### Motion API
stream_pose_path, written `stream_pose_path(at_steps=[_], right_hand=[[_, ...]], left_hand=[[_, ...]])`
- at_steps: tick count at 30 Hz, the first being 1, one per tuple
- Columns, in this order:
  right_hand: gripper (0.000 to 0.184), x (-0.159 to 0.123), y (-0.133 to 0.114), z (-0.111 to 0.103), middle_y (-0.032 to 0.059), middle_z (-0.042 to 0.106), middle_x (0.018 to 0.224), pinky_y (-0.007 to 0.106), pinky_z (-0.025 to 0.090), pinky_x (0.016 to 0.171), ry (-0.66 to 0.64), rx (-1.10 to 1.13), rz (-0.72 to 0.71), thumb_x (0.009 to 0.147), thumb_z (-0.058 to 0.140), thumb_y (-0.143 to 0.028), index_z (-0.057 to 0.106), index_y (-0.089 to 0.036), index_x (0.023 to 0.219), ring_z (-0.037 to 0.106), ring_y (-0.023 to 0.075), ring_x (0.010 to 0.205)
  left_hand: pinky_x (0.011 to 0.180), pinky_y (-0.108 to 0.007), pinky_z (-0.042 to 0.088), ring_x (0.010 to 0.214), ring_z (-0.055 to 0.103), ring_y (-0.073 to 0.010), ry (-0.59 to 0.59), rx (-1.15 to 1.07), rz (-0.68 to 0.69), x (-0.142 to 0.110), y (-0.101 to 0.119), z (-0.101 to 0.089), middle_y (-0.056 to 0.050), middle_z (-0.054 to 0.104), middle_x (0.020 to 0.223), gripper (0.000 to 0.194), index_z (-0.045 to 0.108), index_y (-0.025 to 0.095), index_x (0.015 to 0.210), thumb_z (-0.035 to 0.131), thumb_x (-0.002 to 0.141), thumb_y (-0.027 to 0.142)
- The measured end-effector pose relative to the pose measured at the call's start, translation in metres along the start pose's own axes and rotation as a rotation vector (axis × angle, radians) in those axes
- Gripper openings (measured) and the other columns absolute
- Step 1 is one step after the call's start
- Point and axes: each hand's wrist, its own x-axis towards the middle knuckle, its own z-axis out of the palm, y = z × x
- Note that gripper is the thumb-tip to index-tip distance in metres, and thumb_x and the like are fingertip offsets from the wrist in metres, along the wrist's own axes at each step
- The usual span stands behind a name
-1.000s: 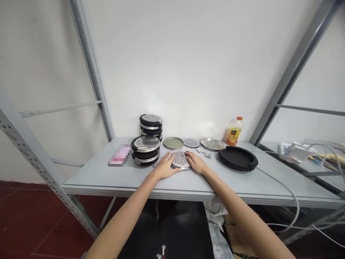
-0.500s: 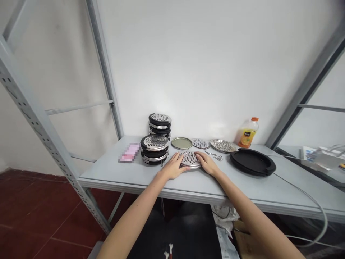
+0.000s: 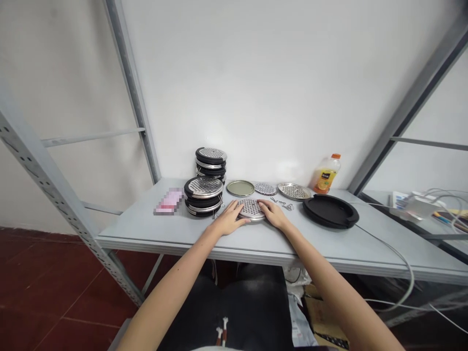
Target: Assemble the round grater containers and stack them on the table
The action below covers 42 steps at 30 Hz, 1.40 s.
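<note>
A round perforated metal disc (image 3: 250,208) with a shiny rim lies flat on the grey shelf in front of me. My left hand (image 3: 229,219) grips its left edge, thumb along the front rim. On the opposite side, my right hand (image 3: 273,213) holds the right edge with the fingers over the rim. Behind the disc are a greenish round plate (image 3: 240,187), a thin perforated disc (image 3: 265,188) and a rimmed perforated tray (image 3: 294,191). Small metal clasps (image 3: 284,204) lie just beyond my right hand. A black ring-shaped base (image 3: 330,211) rests farther right.
Two stacks of black-edged perforated discs stand at left, a front stack (image 3: 203,196) and a rear stack (image 3: 211,163). A blurred pink item (image 3: 169,201) lies beside them. At the back right is an orange drink bottle (image 3: 326,174). A cable (image 3: 387,247) crosses the right side.
The view has shifted slightly, so everything sits a little left and higher. Both hands stay at the disc's edges, with no clear movement of the disc on the shelf.
</note>
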Motion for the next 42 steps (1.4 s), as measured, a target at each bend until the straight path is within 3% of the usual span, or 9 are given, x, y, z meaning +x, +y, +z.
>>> stream_pose_path(at_steps=[7,13,18,23,28,31,33,37,42], right_hand=[[0.045,0.000,0.001,-0.005,0.0108,0.063,0.121,0.043,0.037,0.105,0.139,0.102,-0.025,0.093,0.034,-0.043,0.069,-0.018,0.108,0.054,0.0251,0.117],[0.033,0.000,0.009,-0.004,0.0082,0.070,0.107,0.039,0.045,0.096,0.047,0.029,0.090,0.078,0.048,-0.020,0.070,-0.018,0.103,0.063,0.0237,0.100],[0.032,0.001,0.009,-0.003,0.0086,0.072,0.102,0.038,0.048,0.090,0.052,0.045,0.058,0.079,0.048,-0.020,0.071,-0.017,0.101,0.065,0.0226,0.093],[0.028,0.001,0.006,-0.005,0.0094,0.071,0.096,0.039,0.048,0.088,0.102,0.091,0.104,0.080,0.051,-0.030,0.071,-0.016,0.094,0.064,0.0233,0.089],[0.044,-0.007,-0.004,-0.014,0.0090,0.066,0.109,0.042,0.042,0.097,0.172,0.183,-0.046,0.091,0.035,-0.047,0.067,-0.020,0.105,0.058,0.0245,0.106],[0.052,-0.011,-0.009,-0.015,0.0100,0.058,0.122,0.039,0.047,0.090,0.164,0.156,-0.203,0.083,0.052,-0.053,0.056,-0.022,0.124,0.056,0.0251,0.107],[0.059,-0.012,-0.011,-0.012,0.0100,0.059,0.118,0.037,0.050,0.082,0.199,0.084,-0.214,0.073,0.067,-0.051,0.055,-0.023,0.124,0.058,0.0240,0.096],[0.037,-0.011,-0.009,-0.008,0.0067,0.064,0.095,0.033,0.050,0.071,0.284,0.016,-0.179,0.076,0.067,-0.044,0.064,-0.022,0.105,0.059,0.0188,0.076],[0.024,-0.009,-0.002,-0.009,0.0062,0.068,0.092,0.032,0.050,0.069,0.234,-0.017,-0.164,0.076,0.065,-0.033,0.068,-0.021,0.097,0.060,0.0186,0.076]], left_hand=[[0.115,-0.039,0.024,0.139,0.030,-0.0225,0.099,-0.017,0.101,0.001,0.002,0.000,-0.011,0.035,0.148,0.056,0.036,0.020,0.140,0.040,0.094,0.052],[0.113,-0.040,0.028,0.137,0.033,-0.0295,0.043,0.001,0.032,0.000,-0.001,0.001,-0.013,0.031,0.150,0.076,0.046,0.021,0.135,0.069,0.072,0.058],[0.114,-0.042,0.028,0.137,0.032,-0.0303,0.074,0.009,0.053,0.001,-0.005,0.003,-0.013,0.033,0.149,0.075,0.049,0.021,0.133,0.072,0.070,0.053],[0.115,-0.044,0.024,0.140,0.027,-0.0284,0.022,0.023,0.112,0.001,-0.002,0.002,-0.012,0.031,0.151,0.061,0.041,0.023,0.138,0.054,0.087,0.052],[0.108,-0.039,0.034,0.127,0.046,-0.0228,0.122,-0.087,0.122,0.001,0.002,-0.001,-0.010,0.046,0.139,0.044,0.041,0.023,0.134,0.037,0.096,0.044],[0.098,-0.038,0.042,0.112,0.056,-0.0221,0.211,-0.157,0.081,0.001,0.003,-0.003,-0.010,0.057,0.124,0.038,0.046,0.021,0.127,0.030,0.098,0.043],[0.091,-0.037,0.045,0.103,0.059,-0.0230,0.259,-0.154,0.059,0.001,0.003,-0.004,-0.009,0.062,0.113,0.038,0.048,0.020,0.122,0.030,0.099,0.043],[0.083,-0.035,0.047,0.088,0.062,-0.0220,0.290,-0.142,0.054,0.001,0.004,-0.006,-0.007,0.065,0.096,0.039,0.051,0.018,0.119,0.031,0.098,0.045],[0.096,-0.034,0.043,0.109,0.057,-0.0219,0.302,-0.152,0.189,0.003,0.007,-0.007,-0.008,0.060,0.119,0.039,0.053,0.020,0.122,0.047,0.093,0.045]])
